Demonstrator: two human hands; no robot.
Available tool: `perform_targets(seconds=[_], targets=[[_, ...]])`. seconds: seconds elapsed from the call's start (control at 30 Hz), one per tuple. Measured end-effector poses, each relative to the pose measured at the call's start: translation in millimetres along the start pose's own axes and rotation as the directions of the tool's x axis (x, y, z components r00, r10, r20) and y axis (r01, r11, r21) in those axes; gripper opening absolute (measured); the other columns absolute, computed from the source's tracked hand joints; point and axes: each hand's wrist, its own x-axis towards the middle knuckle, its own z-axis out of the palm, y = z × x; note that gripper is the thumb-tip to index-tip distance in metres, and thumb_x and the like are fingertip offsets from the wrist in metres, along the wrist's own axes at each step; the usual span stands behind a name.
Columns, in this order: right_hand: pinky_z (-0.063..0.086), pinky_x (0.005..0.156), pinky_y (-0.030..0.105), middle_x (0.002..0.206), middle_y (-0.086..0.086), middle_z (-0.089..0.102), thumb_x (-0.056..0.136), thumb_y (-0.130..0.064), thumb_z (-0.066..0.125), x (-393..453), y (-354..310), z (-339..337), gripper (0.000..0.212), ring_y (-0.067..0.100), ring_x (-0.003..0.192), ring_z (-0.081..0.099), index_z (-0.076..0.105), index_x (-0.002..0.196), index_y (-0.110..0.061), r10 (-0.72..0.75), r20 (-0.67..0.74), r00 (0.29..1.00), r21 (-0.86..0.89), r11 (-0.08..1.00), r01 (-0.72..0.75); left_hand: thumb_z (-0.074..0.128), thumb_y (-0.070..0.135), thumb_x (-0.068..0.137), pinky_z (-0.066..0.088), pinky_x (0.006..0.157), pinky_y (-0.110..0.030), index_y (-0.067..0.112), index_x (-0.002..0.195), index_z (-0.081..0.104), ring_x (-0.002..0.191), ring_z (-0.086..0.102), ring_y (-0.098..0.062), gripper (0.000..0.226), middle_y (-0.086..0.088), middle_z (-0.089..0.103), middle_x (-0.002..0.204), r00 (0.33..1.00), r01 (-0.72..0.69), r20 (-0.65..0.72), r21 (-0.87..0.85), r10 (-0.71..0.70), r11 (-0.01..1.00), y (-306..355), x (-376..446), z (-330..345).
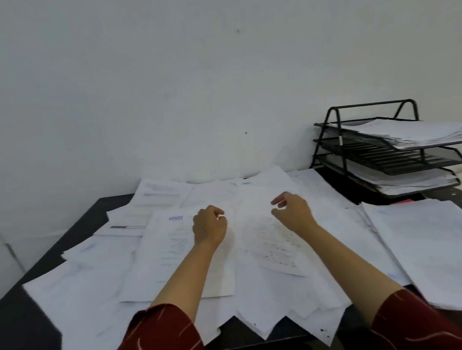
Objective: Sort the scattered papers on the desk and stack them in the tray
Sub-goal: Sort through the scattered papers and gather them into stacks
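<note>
papers (181, 260): loose white sheets, scattered & overlapping over most of the bench (13, 321), from far edge by the wall to near edge, where a few corners hang off. Some w/ faint print, one w/ a blue heading.
side pile (434, 245): neater stack at right, near the tray; edges roughly squared.
tray (386, 147): black wire, three tiers, far right of bench. Top & bottom tiers already hold paper; middle tier looks bare.
left hand (209, 225): over the middle sheets, fingers curled in. Looks like it pinches a sheet edge at the fingertips, but cannot tell for sure.
right hand (292, 211): just right of the left one, apart from it; fingers loosely curled, spread a bit, nothing seen in the grip. Hovers at or just above the paper.
handling: sheets prob. very light, thin, floppy; slide easily on each other, crease if grabbed mid-page. One sheet won't hold flat by a corner.
where to hold: likely best to sweep several together flat-palmed, then take the bunch by opposite long edges, thumb on top, fingers under.
risk: overhanging near sheets may slip off the bench if the pile is nudged.
</note>
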Motion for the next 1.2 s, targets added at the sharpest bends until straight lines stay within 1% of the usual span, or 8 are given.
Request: perform_targets(seconds=[0.23,0.5,0.6,0.7,0.9,1.0,1.07,1.2], targets=[[0.043,0.086,0.027,0.119,0.011,0.06,0.081,-0.025,0.069,-4.8,-29.6,84.2,0.037,0.024,0.112,0.054,0.061,0.114,-0.009,0.057,0.175,0.983,-0.029,0.998,-0.052,0.059,0.047,0.087,0.025,0.109,-0.046,0.008,0.135,0.032,0.129,0.033,-0.037,0.068,-0.021,0.033,0.14,0.888,0.455,-0.126,0.383,-0.442,0.804,-67.8,7.7,-57.8],[0.053,0.078,0.038,0.096,0.009,0.07,0.076,-0.048,0.074,-8.8,-44.0,104.0,0.054,0.024,0.083,0.065,0.066,0.101,-0.001,0.087,0.181,0.98,-0.091,0.993,-0.072,0.082,0.051,0.063,0.033,0.102,-0.038,0.006,0.13,0.031,0.126,0.035,-0.033,0.095,-0.02,0.035,0.136,0.9,0.435,-0.187,0.327,-0.394,0.839,-83.2,14.7,-64.9],[0.04,0.053,0.024,0.06,-0.007,0.049,0.076,-0.037,0.078,-8.7,-42.3,109.4,0.033,0.01,0.055,0.046,0.054,0.067,-0.016,0.094,0.094,0.991,-0.031,0.995,-0.092,0.085,0.038,0.065,0.039,0.099,-0.039,0.005,0.133,0.028,0.124,0.034,-0.034,0.094,-0.022,0.025,0.14,0.915,0.391,-0.206,0.232,-0.348,0.891,-86.3,14.5,-65.3],[0.02,0.045,0.02,0.051,-0.008,0.033,0.081,-0.022,0.074,-4.0,-32.1,105.0,0.05,0.009,0.048,0.035,0.034,0.052,-0.019,0.052,-0.015,0.999,0.019,0.998,-0.052,0.079,0.026,0.076,0.043,0.095,-0.039,0.001,0.133,0.028,0.12,0.038,-0.037,0.081,-0.024,0.018,0.141,0.914,0.381,-0.198,0.113,-0.355,0.918,-93.9,11.5,-66.6],[0.041,0.063,0.03,0.077,0.0,0.049,0.09,-0.013,0.061,4.5,-26.3,99.1,0.015,0.024,0.08,0.049,0.056,0.08,-0.002,0.116,-0.048,0.992,0.048,0.992,-0.113,0.067,0.006,0.085,0.041,0.085,-0.028,0.003,0.129,0.038,0.113,0.052,-0.031,0.052,-0.02,0.045,0.131,0.942,0.247,-0.149,-0.298,-0.301,0.922,-104.1,12.6,-67.2],[0.029,0.053,0.022,0.074,-0.004,0.041,0.095,-0.013,0.053,7.8,-21.8,104.0,0.03,0.021,0.083,0.044,0.036,0.07,-0.017,0.175,-0.05,0.983,0.125,0.978,-0.168,0.07,0.011,0.084,0.046,0.089,-0.029,0.003,0.127,0.051,0.112,0.057,-0.029,0.047,-0.014,0.056,0.127,0.923,0.299,-0.043,-0.546,-0.382,0.783,-102.9,15.6,-70.9],[0.035,0.068,0.022,0.094,0.001,0.049,0.094,-0.021,0.057,8.1,-19.3,103.6,0.014,0.019,0.093,0.047,0.048,0.092,-0.01,0.2,-0.026,0.979,0.186,0.964,-0.192,0.076,0.01,0.078,0.052,0.089,-0.038,0.004,0.116,0.061,0.102,0.063,-0.029,0.041,-0.012,0.064,0.116,0.908,0.353,0.085,-0.683,-0.41,0.64,-104.3,17.0,-73.9],[0.036,0.087,0.027,0.132,0.013,0.052,0.084,-0.036,0.071,7.4,-20.9,100.7,0.068,0.029,0.122,0.049,0.044,0.135,0.0,0.2,-0.027,0.979,0.226,0.956,-0.189,0.086,0.018,0.065,0.055,0.072,-0.031,0.016,0.085,0.068,0.083,0.068,-0.02,0.027,-0.005,0.072,0.094,0.92,0.376,0.198,-0.694,-0.339,0.614,-107.4,15.8,-77.8]])
